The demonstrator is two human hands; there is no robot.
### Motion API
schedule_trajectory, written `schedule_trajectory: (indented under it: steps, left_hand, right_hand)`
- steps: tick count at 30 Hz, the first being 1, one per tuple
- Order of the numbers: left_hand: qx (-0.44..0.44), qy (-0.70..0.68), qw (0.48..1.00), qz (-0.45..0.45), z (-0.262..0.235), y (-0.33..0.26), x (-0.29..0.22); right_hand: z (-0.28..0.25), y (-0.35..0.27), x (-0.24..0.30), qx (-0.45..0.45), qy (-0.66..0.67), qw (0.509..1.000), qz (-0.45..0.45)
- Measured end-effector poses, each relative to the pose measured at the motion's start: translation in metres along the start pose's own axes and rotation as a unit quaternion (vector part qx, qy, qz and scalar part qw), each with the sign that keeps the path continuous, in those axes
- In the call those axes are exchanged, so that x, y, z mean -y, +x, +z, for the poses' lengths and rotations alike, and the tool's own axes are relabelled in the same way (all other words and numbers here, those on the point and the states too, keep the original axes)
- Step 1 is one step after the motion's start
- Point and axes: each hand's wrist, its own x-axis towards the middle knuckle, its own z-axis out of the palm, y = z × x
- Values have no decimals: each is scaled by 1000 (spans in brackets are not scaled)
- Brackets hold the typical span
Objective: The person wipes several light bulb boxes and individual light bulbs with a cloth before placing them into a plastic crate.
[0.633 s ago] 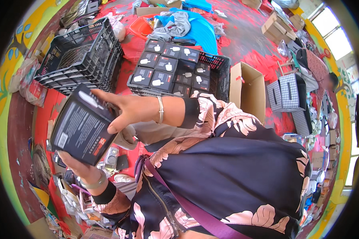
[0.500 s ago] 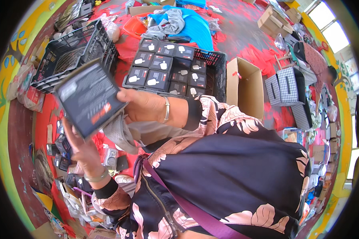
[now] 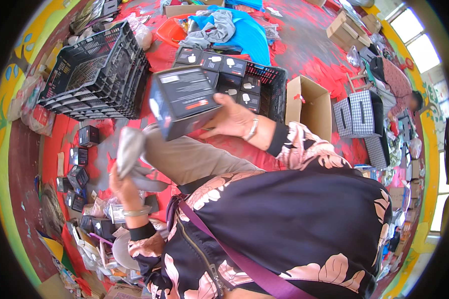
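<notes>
A stack of black plastic crates stands left of the right hand; just beyond that hand is a crate of black boxes, with an open cardboard carton to the hand's right. The right hand grips a black printed box at its near right corner. Whether the left hand is open, I cannot tell.

Brt; R window glare; edges warped.
</notes>
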Motion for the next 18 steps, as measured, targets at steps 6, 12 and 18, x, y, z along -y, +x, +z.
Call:
schedule_trajectory:
  steps: [6,12,18]
  left_hand:
    - [-128,-134,975,-124,-98,2,-29]
    - [-238,-115,945,-194,-147,-27,-5]
    - [-241,-82,938,-235,-139,-31,-2]
  right_hand:
    - [-83,-36,40,-312,-299,894,-121]
    - [-195,-9,38,-580,-301,752,-89]
    - [-234,74,22,-691,-442,571,34]
